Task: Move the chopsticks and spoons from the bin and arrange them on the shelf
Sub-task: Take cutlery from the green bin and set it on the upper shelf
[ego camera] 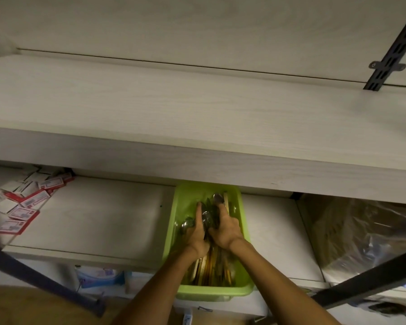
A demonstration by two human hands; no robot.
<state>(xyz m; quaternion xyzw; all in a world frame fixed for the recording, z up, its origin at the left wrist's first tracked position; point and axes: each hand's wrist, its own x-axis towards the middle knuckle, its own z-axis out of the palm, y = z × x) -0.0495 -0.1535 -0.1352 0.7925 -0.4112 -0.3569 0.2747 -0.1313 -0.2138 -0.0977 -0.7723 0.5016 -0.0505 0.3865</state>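
Gathering from both sides, the left hand (195, 233) and right hand (225, 228) curl around a loose bundle of spoons (206, 219) and chopsticks (211, 268) inside the green bin (243, 288), which sits at six o'clock on the lower shelf (99, 221). The steel spoons look hard, smooth and likely slippery, heavier at the bowls lying toward twelve o'clock, while the wooden chopsticks look light and stiff. Clamping the bundle mid-length should stop pieces sliding out on the way to the bare shelf (197, 118) above.
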